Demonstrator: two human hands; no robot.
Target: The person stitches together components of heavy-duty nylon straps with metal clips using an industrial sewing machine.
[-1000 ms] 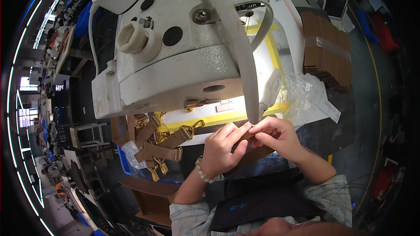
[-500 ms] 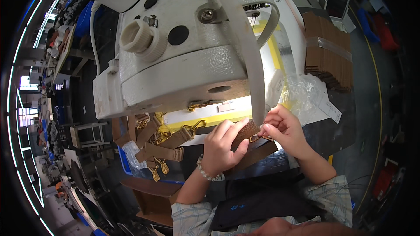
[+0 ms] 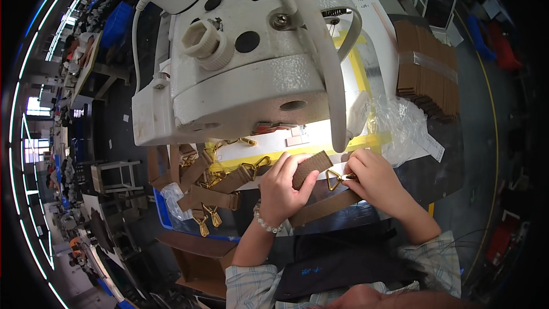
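My left hand (image 3: 280,193) is closed on a brown webbing strap (image 3: 313,170), thumb on the near side, with the cut end pointing right. In my right hand (image 3: 373,182) is a gold snap hook (image 3: 334,179), pinched so that its triangular loop faces the strap end. A small gap lies between loop and webbing. Below both hands another length of brown webbing (image 3: 327,207) runs across at a slant; whether it is the same strap, I cannot tell. Just beyond my hands stands the head of a white sewing machine (image 3: 251,88), its lamp lighting the work surface.
Several brown straps with gold hooks (image 3: 220,186) lie heaped at the left, over a blue bin (image 3: 163,209). An open cardboard box (image 3: 197,260) sits below. Clear plastic wrap (image 3: 394,129) and a stack of brown cardboard pieces (image 3: 426,68) lie at the right.
My hands have drawn apart a little. The gold hook, partly covered by fingers before, now shows its loop separate from the strap end. The whole view has shifted slightly.
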